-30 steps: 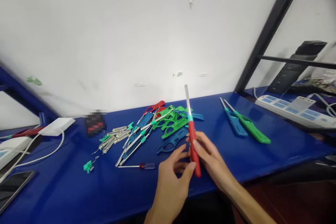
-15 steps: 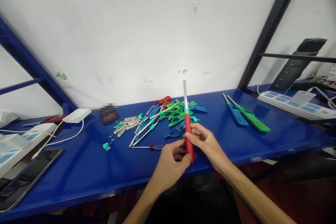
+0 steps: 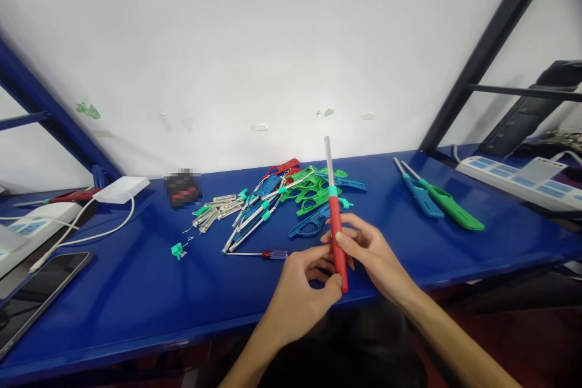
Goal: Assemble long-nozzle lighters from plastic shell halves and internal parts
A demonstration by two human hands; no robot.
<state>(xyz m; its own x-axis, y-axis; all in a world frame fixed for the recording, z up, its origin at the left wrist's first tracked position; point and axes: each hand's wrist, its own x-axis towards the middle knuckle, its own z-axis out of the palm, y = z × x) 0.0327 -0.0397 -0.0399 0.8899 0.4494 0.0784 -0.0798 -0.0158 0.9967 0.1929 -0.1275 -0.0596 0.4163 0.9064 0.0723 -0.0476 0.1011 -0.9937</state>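
A long red gas lighter (image 3: 335, 218) with a metal tube and a teal collar is held upright, its tube pointing away from me. My left hand (image 3: 307, 288) pinches the bottom of its handle between thumb and fingers. Higher on the handle, my right hand (image 3: 366, 248) grips it with the thumb on the near face. Beyond my hands lies a pile of green lighter shell halves (image 3: 313, 191), with blue shell halves (image 3: 311, 222) and red ones (image 3: 284, 165). Metal tubes with teal collars (image 3: 250, 230) lie at the pile's left side. A screwdriver (image 3: 273, 254) rests left of my hands.
Two whole lighters, blue (image 3: 421, 194) and green (image 3: 454, 206), lie at the right. Small metal-and-clear parts (image 3: 218, 212) and a teal piece (image 3: 177, 250) are left of the pile. A phone (image 3: 40, 300) and white power strips (image 3: 513, 179) flank the blue table (image 3: 173, 309).
The view has shifted slightly, so the table's contents sit differently in the picture. Both hands keep hold of the red lighter, with little change in grip.
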